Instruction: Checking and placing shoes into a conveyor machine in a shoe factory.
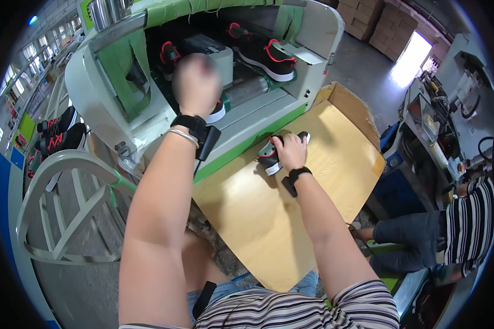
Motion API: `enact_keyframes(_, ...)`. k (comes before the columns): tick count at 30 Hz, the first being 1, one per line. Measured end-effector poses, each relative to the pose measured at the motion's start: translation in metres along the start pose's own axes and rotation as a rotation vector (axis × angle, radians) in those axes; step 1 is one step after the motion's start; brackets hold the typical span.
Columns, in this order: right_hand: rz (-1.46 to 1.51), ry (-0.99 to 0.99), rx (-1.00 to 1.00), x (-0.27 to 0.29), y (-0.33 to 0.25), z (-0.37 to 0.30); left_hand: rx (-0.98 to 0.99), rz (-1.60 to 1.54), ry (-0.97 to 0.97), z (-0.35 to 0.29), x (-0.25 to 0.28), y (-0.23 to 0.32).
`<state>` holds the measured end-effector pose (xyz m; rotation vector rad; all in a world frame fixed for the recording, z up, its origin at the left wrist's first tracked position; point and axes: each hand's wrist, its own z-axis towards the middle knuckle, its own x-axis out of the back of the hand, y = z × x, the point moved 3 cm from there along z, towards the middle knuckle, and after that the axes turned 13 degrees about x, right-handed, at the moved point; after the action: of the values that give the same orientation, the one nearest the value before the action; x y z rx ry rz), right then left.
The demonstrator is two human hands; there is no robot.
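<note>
My right hand (292,152) lies over a black sneaker (268,157) with red trim and a white sole, its fingers closed round the upper. That sneaker rests on a tan board (247,203). My left hand (197,85) reaches into the mouth of a white and green machine (313,85). Blur hides its fingers. Close by, a white sneaker sole (217,113) shows partly under it, and a black sneaker with a red collar (170,53) stands behind. Another black sneaker (274,59) sits on the conveyor (248,89) to the right.
Green fabric strips (125,77) hang at the machine's opening. To the left are a curved grey rack (66,159) and more black sneakers (60,134). Cardboard (354,112) borders the board. At the right, another person in a striped shirt (469,225) is beside a cluttered bench (428,123).
</note>
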<state>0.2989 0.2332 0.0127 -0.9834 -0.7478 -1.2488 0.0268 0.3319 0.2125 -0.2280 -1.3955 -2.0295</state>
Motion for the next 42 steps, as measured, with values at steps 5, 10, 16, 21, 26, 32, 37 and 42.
enact_keyframes(5, 0.503, 0.221, -0.094, 0.015, 0.079, -0.062, -0.019, 0.113, 0.073, -0.028, 0.0, 0.039)
enact_keyframes(10, 0.706, 0.243, -0.047, 0.036, 0.034, -0.094, -0.279, -0.194, -0.341, -0.193, -0.017, 0.011)
enact_keyframes(16, 1.006, -0.204, 0.171, 0.079, -0.091, -0.178, 0.061, 0.34, -0.839, -0.329, -0.023, -0.126)
enact_keyframes(21, 1.091, -0.191, 0.082, 0.08, -0.097, -0.21, -0.127, 0.461, -0.975, -0.333, -0.011, -0.129)
enact_keyframes(26, 1.091, -0.195, 0.078, 0.079, -0.103, -0.207, -0.1, 0.51, -0.998, -0.332, -0.01, -0.135)
enact_keyframes(32, 1.086, -0.185, 0.062, 0.084, -0.103, -0.207, -0.132, 0.492, -0.967, -0.336, -0.01, -0.134)
enact_keyframes(37, 1.076, -0.162, 0.068, 0.084, -0.103, -0.207, -0.098, 0.468, -0.974, -0.334, -0.009, -0.131)
enact_keyframes(42, 1.092, -0.168, 0.051, 0.088, -0.104, -0.208, -0.082, 0.472, -0.979, -0.335, -0.009, -0.129)
